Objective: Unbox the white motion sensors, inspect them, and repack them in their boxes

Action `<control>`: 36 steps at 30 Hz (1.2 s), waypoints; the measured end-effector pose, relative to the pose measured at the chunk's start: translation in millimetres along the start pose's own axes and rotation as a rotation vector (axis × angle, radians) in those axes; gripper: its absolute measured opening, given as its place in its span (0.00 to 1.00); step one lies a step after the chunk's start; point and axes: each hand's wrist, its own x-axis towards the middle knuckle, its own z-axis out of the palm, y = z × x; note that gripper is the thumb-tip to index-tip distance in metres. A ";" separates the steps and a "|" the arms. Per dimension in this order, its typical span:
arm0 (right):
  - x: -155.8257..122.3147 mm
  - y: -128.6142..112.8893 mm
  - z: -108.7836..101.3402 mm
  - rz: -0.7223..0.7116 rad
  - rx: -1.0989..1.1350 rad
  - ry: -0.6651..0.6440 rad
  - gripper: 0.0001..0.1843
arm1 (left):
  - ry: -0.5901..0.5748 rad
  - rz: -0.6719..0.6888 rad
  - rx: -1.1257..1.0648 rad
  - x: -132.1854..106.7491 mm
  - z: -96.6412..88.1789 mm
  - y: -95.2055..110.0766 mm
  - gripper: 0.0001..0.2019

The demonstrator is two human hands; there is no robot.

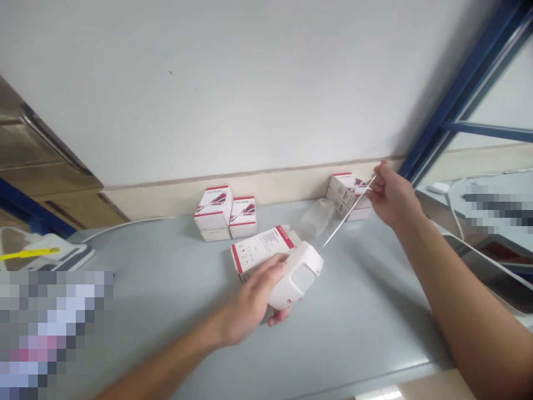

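My left hand [254, 300] is wrapped around a white plastic device [298, 273] just above the grey table [175, 311]. A thin white cord [345, 216] runs taut from the device's top up to my right hand [389, 194], which pinches its far end near the wall. Right behind the device lies a white and red box [260, 250] on its side, with its end flap open. A clear plastic bag [316, 218] lies between this box and my right hand.
Two white and red boxes [225, 214] stand by the wall at centre, with more stacked [345, 191] behind my right hand. A scale-like white device [50, 250] sits at left. A blue metal frame [453, 100] rises at right, beside a tray [487, 272].
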 end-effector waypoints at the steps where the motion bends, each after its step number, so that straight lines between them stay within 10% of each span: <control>1: -0.6 -0.2 0.6 0.015 0.025 -0.027 0.19 | -0.011 0.000 -0.029 -0.2 0.3 -2.0 0.21; 23: -26.3 24.5 27.7 0.052 -0.162 -0.178 0.27 | -0.123 0.021 -0.472 19.0 -5.6 -32.4 0.23; 36: -25.8 21.2 27.0 0.199 0.078 -0.199 0.14 | -0.164 0.017 -0.506 20.3 -9.5 -32.0 0.22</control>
